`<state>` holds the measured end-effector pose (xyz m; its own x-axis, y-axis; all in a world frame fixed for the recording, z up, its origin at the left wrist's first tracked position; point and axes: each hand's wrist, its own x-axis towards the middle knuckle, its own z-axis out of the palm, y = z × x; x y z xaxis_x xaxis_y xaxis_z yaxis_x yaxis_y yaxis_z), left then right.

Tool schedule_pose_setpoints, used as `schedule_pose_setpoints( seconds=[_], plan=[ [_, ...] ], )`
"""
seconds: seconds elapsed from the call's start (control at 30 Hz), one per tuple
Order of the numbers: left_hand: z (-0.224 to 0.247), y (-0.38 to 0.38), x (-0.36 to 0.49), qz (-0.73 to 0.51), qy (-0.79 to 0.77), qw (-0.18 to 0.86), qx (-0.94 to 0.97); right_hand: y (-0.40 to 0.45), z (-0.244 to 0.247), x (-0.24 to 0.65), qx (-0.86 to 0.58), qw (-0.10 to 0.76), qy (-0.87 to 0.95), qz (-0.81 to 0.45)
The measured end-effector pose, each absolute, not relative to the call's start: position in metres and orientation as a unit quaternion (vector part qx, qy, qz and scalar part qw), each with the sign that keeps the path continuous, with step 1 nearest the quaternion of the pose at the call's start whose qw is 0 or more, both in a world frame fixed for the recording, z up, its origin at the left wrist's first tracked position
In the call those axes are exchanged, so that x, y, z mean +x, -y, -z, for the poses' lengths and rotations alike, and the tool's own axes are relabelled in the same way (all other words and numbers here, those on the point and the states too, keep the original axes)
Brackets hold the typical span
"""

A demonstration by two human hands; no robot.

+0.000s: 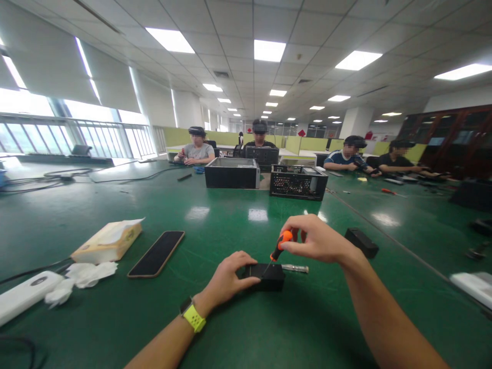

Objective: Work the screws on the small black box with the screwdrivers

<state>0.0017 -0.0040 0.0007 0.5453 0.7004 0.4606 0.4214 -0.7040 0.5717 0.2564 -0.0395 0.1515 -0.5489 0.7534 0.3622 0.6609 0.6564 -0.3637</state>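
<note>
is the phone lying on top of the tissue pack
No, the smartphone lies flat on the green tabletop, beside the tissue pack.

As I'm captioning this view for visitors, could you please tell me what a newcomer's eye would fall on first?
Probably the orange-and-black screwdriver in the right hand, near the centre, its tip at the black block that the left hand steadies. Next, the lime-yellow watch strap just behind the left hand, vivid against the green tabletop.
</note>
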Motion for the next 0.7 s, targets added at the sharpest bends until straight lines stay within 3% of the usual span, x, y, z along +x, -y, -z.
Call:
schedule_pose_setpoints(
  seconds=[0.27, 0.7],
  plan=[
    [0.0, 0.003, 0.001, -0.343, -0.328, 0.204, 0.856, 0.032, -0.142, 0.254, -0.487, 0.233, 0.841, -0.044],
    [0.0, 0.003, 0.002, -0.346, -0.326, 0.202, 0.856, 0.037, -0.147, 0.253, -0.458, 0.247, 0.853, -0.038]
  ],
)
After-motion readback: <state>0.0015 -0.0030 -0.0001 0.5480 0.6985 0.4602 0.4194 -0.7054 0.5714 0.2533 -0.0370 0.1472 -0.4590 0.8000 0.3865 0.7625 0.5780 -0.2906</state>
